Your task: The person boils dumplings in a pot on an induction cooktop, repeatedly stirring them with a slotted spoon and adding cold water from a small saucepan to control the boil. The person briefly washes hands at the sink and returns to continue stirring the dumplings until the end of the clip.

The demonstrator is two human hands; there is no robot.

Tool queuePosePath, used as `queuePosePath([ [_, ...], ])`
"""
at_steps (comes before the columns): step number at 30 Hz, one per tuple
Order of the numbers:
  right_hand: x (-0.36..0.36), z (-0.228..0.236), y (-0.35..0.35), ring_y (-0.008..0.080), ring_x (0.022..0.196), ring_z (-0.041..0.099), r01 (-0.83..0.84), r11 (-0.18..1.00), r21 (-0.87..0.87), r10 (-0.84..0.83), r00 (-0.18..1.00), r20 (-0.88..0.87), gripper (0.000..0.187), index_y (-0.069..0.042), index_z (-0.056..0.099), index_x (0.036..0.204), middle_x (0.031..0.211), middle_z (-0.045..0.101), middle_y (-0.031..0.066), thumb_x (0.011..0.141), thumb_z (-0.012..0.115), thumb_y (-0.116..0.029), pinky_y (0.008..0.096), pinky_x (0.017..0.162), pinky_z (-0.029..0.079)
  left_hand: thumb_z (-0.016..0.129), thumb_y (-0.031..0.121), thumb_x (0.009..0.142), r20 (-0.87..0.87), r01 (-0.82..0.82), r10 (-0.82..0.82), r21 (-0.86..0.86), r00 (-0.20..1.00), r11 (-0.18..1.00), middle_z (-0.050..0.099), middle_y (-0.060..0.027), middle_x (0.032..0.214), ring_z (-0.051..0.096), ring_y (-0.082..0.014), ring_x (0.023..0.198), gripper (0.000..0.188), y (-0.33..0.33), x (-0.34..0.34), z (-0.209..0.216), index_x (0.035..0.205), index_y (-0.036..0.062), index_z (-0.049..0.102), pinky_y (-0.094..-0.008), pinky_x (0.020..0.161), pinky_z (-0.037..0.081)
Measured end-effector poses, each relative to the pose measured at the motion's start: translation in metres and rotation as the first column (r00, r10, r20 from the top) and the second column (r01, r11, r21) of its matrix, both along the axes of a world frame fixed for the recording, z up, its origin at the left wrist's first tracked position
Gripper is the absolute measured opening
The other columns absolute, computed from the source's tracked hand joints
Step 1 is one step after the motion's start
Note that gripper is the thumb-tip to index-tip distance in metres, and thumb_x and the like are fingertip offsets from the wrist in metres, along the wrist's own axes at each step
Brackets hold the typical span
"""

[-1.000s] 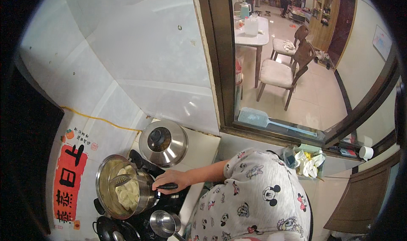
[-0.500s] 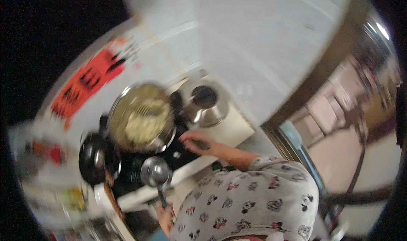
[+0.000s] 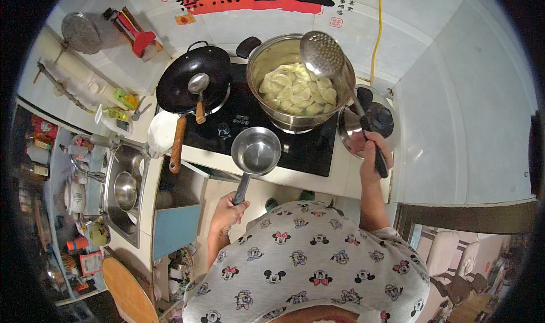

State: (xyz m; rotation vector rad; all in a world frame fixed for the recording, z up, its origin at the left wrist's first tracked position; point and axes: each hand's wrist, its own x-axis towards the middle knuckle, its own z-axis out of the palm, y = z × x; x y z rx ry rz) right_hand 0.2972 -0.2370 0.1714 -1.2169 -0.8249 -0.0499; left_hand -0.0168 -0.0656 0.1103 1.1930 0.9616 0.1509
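Observation:
My left hand (image 3: 229,210) is wrapped round the dark handle of a small metal saucepan (image 3: 255,151), held level in front of the stove's near edge. No food shows in it. My right hand (image 3: 376,155) is closed on the black handle of a perforated skimmer (image 3: 322,54). Its round head is over the far right part of a large steel pot (image 3: 284,117), above the dumplings (image 3: 295,90) piled inside. Whether the skimmer touches the rim I cannot tell. Beside the pot, behind the skimmer handle, lies a metal lid (image 3: 352,135) with a dark knob.
Left of the pot stands a black wok (image 3: 181,90) with a wooden-handled spoon (image 3: 198,84) in it. The wok's handle juts past the black cooktop (image 3: 218,132). Further left, a steel sink (image 3: 125,209) holds a metal bowl (image 3: 125,190). A wall rises at right.
My view has turned and sharpened. My right hand, earlier blurred beside the pot, now grips the skimmer handle. The skimmer head shows over the pot's far right side. My left hand still holds the saucepan.

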Motion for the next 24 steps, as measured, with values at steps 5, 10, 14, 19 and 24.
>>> queuePosePath([
  [5, 0.009, 0.029, 0.002, 0.0195, 0.057, 0.062, 0.149, 0.989, 0.015, -0.149, 0.989, 0.004, 0.023, 0.002, 0.056, 0.101, 0.082, 0.065, 0.0181, 0.091, 0.049, -0.018, 0.0252, 0.047, 0.046, 0.063, 0.004, 0.079, -0.024, -0.026, 0.028, 0.053, 0.999, 0.998, 0.047, 0.0018, 0.052, 0.039, -0.0054, 0.036, 0.012, -0.002, 0.001, 0.012, 0.074, 0.0041, 0.053, -0.0210, 0.032, 0.032],
  [10, 0.017, 0.039, -0.001, 0.0191, 0.056, 0.062, 0.182, 0.983, -0.001, -0.182, 0.983, 0.031, 0.024, 0.002, 0.056, 0.102, 0.082, 0.065, 0.0174, 0.091, 0.049, -0.018, 0.0249, 0.046, 0.045, 0.063, 0.004, 0.080, -0.033, -0.045, 0.047, 0.068, 0.998, 0.997, 0.047, 0.0018, 0.051, 0.039, -0.0057, 0.035, 0.012, -0.003, 0.000, 0.026, 0.074, 0.0038, 0.052, -0.0212, 0.032, 0.031],
  [14, 0.018, 0.039, -0.001, 0.0185, 0.057, 0.062, 0.172, 0.984, -0.048, -0.173, 0.985, -0.017, 0.022, 0.002, 0.056, 0.102, 0.082, 0.065, 0.0172, 0.091, 0.051, -0.016, 0.0240, 0.047, 0.045, 0.063, 0.004, 0.080, -0.060, -0.061, 0.066, 0.081, 0.996, 0.995, 0.047, 0.0021, 0.051, 0.039, -0.0059, 0.035, 0.012, -0.006, 0.000, 0.047, 0.076, 0.0035, 0.053, -0.0211, 0.033, 0.030],
  [19, 0.017, 0.033, 0.001, 0.0171, 0.059, 0.063, 0.104, 0.994, -0.010, -0.105, 0.993, -0.055, 0.020, 0.003, 0.058, 0.102, 0.083, 0.065, 0.0164, 0.090, 0.053, -0.012, 0.0233, 0.048, 0.046, 0.063, 0.005, 0.081, -0.089, -0.105, 0.115, 0.114, 0.989, 0.988, 0.047, 0.0016, 0.052, 0.040, -0.0060, 0.037, 0.010, -0.013, -0.005, 0.064, 0.080, 0.0032, 0.053, -0.0211, 0.034, 0.032],
  [24, 0.017, 0.030, 0.001, 0.0161, 0.061, 0.064, 0.064, 0.997, -0.033, -0.067, 0.993, -0.097, 0.017, 0.002, 0.059, 0.102, 0.084, 0.066, 0.0150, 0.091, 0.054, -0.010, 0.0233, 0.049, 0.047, 0.063, 0.010, 0.084, -0.076, -0.101, 0.111, 0.127, 0.991, 0.987, 0.047, 0.0007, 0.054, 0.041, -0.0060, 0.039, 0.012, -0.019, -0.010, 0.086, 0.082, 0.0029, 0.053, -0.0211, 0.035, 0.032],
])
